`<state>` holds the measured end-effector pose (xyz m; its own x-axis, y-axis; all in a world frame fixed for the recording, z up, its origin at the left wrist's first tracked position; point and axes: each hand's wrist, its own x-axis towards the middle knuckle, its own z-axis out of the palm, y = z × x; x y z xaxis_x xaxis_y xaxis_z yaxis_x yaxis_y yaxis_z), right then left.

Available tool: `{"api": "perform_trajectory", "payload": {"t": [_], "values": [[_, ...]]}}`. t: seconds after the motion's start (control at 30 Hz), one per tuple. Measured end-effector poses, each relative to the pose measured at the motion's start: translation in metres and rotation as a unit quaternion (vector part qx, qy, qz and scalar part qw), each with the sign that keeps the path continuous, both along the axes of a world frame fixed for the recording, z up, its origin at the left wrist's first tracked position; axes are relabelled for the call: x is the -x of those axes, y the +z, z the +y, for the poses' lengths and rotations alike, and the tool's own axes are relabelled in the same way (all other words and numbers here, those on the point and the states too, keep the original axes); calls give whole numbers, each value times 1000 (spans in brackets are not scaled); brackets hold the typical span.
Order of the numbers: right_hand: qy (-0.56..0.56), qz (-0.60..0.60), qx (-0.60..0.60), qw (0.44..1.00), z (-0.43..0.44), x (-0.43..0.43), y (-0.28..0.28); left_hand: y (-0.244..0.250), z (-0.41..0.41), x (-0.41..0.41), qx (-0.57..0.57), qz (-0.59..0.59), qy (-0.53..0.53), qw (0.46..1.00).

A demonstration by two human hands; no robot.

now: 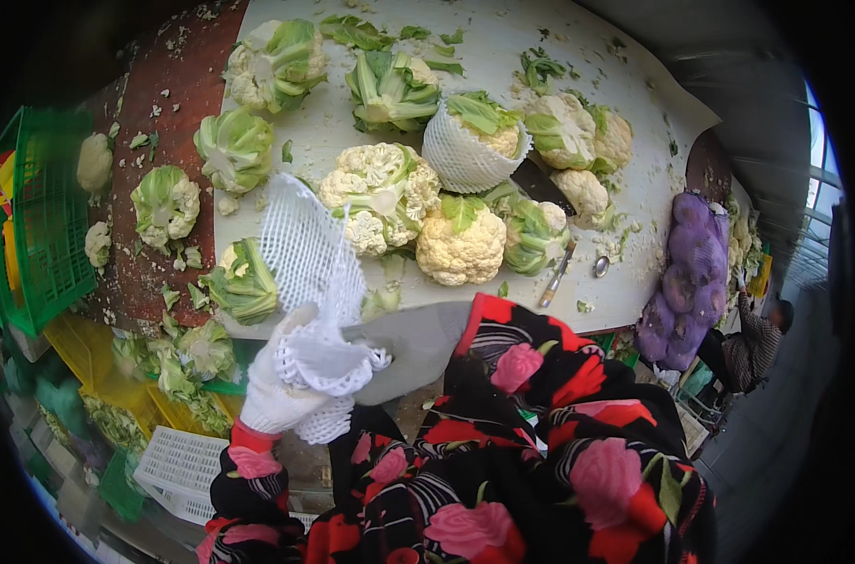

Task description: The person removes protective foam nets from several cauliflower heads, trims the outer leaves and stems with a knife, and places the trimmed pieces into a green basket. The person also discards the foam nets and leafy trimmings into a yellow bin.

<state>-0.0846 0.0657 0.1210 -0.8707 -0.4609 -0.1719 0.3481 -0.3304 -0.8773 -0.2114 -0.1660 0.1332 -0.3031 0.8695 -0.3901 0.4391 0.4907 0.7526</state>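
My left hand (283, 395), in a white knit glove, holds white foam net sleeves (311, 240); one stretches up from it over the table edge. My right hand (413, 345), in a grey glove, reaches into the bunched netting, and its fingertips are hidden there. Ahead lie a trimmed cauliflower (381, 194) showing its cut stem and a cream cauliflower head (461, 243). Behind them one wrapped cauliflower (480, 141) sits in a foam net sleeve. A leafy cauliflower (242, 282) lies just left of the raised netting.
A broad dark knife blade (540, 187) lies among the heads. Near the front edge are a small knife (558, 276) and a round metal object (601, 266). A purple mesh sack (684, 282) stands right, a green crate (50, 233) left. A co-worker (751, 345) sits far right.
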Motion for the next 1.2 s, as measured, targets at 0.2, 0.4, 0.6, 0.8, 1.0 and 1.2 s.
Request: {"api": "perform_trajectory", "payload": {"t": [0.2,0.4,0.6,0.8,1.0,1.2], "values": [[-339,-157,-139,917,99,-40,-10,-13,-108,13,90,-13,531,842],[-613,-268,-367,646,143,-152,-84,-15,-287,69,128,142,644,740],[-574,-354,-445,589,124,-186,-74,-36,-398,127,286,217,581,730],[-419,-16,-711,564,165,-109,-109,-81,-200,73,51,245,367,896],[-200,-146,-712,657,170,-88,-133,-100,35,-66,-149,106,360,915],[-268,-207,-490,803,201,-74,-96,-58,123,-82,-156,-20,237,959]]}}
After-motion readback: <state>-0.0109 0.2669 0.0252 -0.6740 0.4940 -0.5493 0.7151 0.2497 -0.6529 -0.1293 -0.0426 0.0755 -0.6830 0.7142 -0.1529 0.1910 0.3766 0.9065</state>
